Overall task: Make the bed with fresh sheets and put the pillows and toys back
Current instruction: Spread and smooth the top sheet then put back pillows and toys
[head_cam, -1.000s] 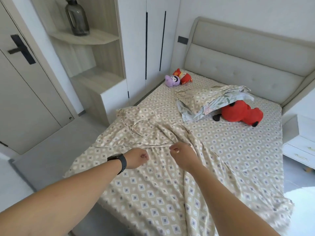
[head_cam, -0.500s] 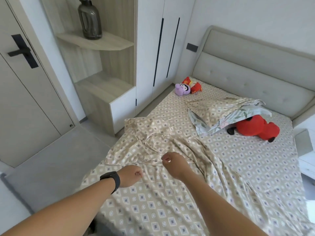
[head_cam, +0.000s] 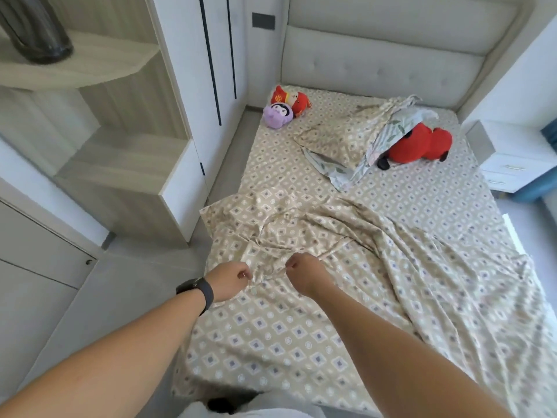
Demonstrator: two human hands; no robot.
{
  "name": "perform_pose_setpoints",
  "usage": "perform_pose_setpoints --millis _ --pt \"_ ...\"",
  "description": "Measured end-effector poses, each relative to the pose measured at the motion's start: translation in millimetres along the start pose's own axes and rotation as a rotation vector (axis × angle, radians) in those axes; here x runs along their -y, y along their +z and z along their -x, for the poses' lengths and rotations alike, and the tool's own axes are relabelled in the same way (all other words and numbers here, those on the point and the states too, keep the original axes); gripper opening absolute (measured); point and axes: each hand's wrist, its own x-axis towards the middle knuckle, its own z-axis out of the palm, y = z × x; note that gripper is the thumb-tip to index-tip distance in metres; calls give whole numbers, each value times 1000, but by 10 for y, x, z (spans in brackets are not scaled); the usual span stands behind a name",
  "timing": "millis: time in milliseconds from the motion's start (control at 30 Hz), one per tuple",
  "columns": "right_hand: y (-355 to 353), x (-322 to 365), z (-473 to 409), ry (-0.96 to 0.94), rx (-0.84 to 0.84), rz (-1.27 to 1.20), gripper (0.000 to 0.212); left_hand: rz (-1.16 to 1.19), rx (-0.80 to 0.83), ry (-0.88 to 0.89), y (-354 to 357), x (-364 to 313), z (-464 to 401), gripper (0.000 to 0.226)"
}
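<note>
Starting at nine o'clock, a corner shelf (head_cam: 81, 67) carries a dark bottle (head_cam: 36, 31), only partly in frame. The left hand (head_cam: 230, 280), above a black wristband (head_cam: 197, 292), has its fingers curled and pinching the patterned top sheet (head_cam: 301, 327) near the bed's foot; the right hand (head_cam: 306, 274), just beside it, pinches the same fold. Toward twelve o'clock lie a purple plush toy (head_cam: 278, 115) and a red doll (head_cam: 291, 99), touching; at one o'clock a pillow (head_cam: 340, 132) overlaps a floral cloth (head_cam: 401, 125) draped on a red plush toy (head_cam: 422, 143). The sheet is bunched mid-bed. Spreading it well likely means moving the hands apart along the hem, then lifting and pulling evenly. A gold mark on the doll's hat is unreadable; no other writing shows.
</note>
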Motion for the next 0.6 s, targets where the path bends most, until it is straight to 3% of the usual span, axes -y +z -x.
perform_pose_setpoints --millis 100,267,600 --pt "-4 92 -204 25 -24 41 32 -6 61 30 -40 -1 -162 20" --pt "277 276 -497 151 -67 -89 27 -31 148 71 -208 91 -497 19" --pt "1420 379 -1433 656 -132 -358 23 -198 396 163 -299 1133 -1817 7"
